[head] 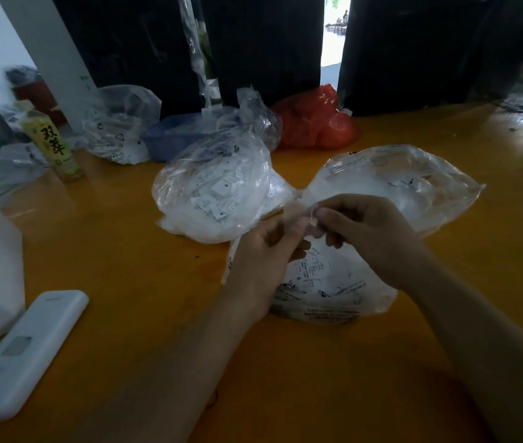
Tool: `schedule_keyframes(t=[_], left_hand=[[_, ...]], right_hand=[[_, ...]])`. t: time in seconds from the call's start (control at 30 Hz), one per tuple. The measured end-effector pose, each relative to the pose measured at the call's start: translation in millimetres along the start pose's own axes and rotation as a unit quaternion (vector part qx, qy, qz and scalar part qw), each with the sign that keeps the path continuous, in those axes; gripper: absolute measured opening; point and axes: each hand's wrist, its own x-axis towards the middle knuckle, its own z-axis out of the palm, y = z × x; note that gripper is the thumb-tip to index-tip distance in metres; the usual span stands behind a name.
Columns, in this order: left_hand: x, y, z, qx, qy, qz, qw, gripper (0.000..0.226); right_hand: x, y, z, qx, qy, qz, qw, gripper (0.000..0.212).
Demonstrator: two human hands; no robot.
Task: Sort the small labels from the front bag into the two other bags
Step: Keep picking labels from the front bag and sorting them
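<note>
Your left hand (263, 251) and right hand (365, 225) pinch something small together, perhaps a label, above the front bag (333, 289) at six o'clock, seemingly separating it before dropping it into the eleven o'clock bag (215, 190) or one o'clock bag (413, 183).

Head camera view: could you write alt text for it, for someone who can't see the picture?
A person's left hand and right hand together pinch something small and pale above the front bag of labels on an orange table. Two fuller clear bags lie behind, the left bag and the right bag, and a white remote control lies near left.
</note>
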Motion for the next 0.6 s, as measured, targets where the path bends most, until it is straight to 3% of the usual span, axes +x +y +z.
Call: schedule_keyframes(t=[0.07, 0.17, 0.2, 0.37, 0.43, 0.5, 0.6], left_hand=[[1.2, -0.2, -1.2, -0.072, 0.028, -0.032, 0.996, 0.020], [4.2, 1.2, -5.4, -0.129, 0.049, -0.056, 0.989, 0.013], [4.6, 2.0, -6.4, -0.133, 0.054, -0.059, 0.988, 0.012], [3.6, 4.3, -6.8, -0.168, 0.030, -0.065, 0.983, 0.020], [4.1, 3.7, -6.3, -0.184, 0.025, -0.055, 0.981, 0.024], [6.8, 2.6, -6.5, -0.204, 0.043, -0.037, 0.977, 0.007], [10.3, 3.3, -11.5, -0.265, 0.056, -0.029, 0.962, 0.022]], right_hand=[[1.2, 1.7, 0.8, 0.039, 0.017, 0.003, 0.999, 0.019], [3.3, 5.1, -1.1, 0.053, 0.005, -0.002, 0.999, 0.044], [3.7, 7.0, -1.0, 0.034, -0.002, -0.006, 0.999, 0.045], [7.9, 19.0, 3.0, -0.044, 0.038, -0.038, 0.998, 0.002], [7.2, 20.8, 5.1, -0.046, 0.035, -0.048, 0.997, 0.005], [6.6, 21.0, 7.6, -0.070, 0.021, -0.038, 0.997, 0.012], [7.2, 22.1, 4.9, -0.217, 0.005, -0.054, 0.975, 0.022]])
